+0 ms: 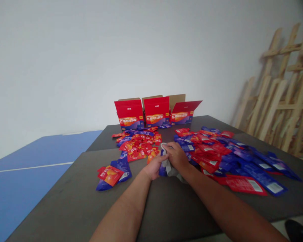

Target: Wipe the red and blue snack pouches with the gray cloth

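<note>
**Blue table** [27, 188], one: seen at far left, a white line painted across it, set beside the dark table.

**Dark table** [65, 205], one: occupies the centre of the view; all items below are laid on it.

**Small sachet group** [113, 174], one: a red sachet is laid across blue sachets, near the table's left side.

**Left sachet pile** [141, 143], one: mostly red, with some blue; the sachets are too overlapped to be counted.

**Cartons** [156, 112], three: stood side by side along the far edge, red with printed labels, flaps raised.

**Left hand** [154, 167], one: the fingers [161, 158] are curled narrowly around the grey cloth.

**Grey cloth** [169, 167], one: gripped between both hands, at the centre of the table, a blue sachet [163, 164] pressed against it.

**Right hand** [177, 156], one: the fingers [168, 147] are closed over the top of the cloth.

**Right sachet pile** [232, 158], one: red and blue, loosely spread, too many to be counted.

**Wooden lattice** [280, 97], one: leaned against the wall at far right.
</note>
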Demonstrator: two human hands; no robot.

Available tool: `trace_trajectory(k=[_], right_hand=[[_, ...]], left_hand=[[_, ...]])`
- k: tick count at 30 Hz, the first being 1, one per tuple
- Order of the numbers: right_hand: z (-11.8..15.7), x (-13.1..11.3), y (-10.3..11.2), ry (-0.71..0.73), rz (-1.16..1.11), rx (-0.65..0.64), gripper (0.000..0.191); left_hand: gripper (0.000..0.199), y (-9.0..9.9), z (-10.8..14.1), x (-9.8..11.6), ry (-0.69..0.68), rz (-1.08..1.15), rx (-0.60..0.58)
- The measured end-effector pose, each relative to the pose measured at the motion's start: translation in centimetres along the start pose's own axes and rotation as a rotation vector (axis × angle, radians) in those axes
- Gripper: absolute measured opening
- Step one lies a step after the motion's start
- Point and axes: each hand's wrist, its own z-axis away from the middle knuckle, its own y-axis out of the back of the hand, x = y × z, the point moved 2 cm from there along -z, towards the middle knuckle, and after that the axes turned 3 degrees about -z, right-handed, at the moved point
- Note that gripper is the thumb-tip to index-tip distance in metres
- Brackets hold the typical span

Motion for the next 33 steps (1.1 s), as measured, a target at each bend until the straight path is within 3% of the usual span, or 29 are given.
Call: trace_trajectory(k=[2,6,11,14,19,24,29,33], right_hand=[[-0.1,0.6,-0.1,-0.017,0.022,0.030,0.031],[-0.3,1.1,0.0,-0.037,0.022,0.105,0.035],[-0.7,1.4,0.6,-0.113,0.023,0.113,0.035],[-0.5,1.7,0.7,-0.130,0.044,0.105,0.028],[0.1,1.0,0.0,-0.055,0.029,-0.145,0.031],[0.4,-0.5,0.3,0.021,-0.035,-0.278,0.067],[0.7,-1.2,0.6,0.163,-0.008,-0.321,0.058],[0.6,-0.8,0.8,0.120,-0.079,-0.236,0.057]], left_hand=[[0.040,0.0,0.0,0.0,-0.011,-0.047,-0.008],[0.035,0.1,0.1,0.1,0.006,-0.054,0.021],[0.036,0.6,0.0,0.5,0.031,-0.055,0.067],[0.030,1.2,-0.4,1.4,-0.022,0.016,0.115],[0.026,1.9,-0.9,2.9,-0.222,0.209,0.221],[0.027,1.5,-1.1,2.8,-0.203,0.294,0.227],[0.038,0.9,-0.9,2.1,-0.118,0.225,0.158],[0.058,0.5,-0.9,1.8,-0.213,0.135,0.027]])
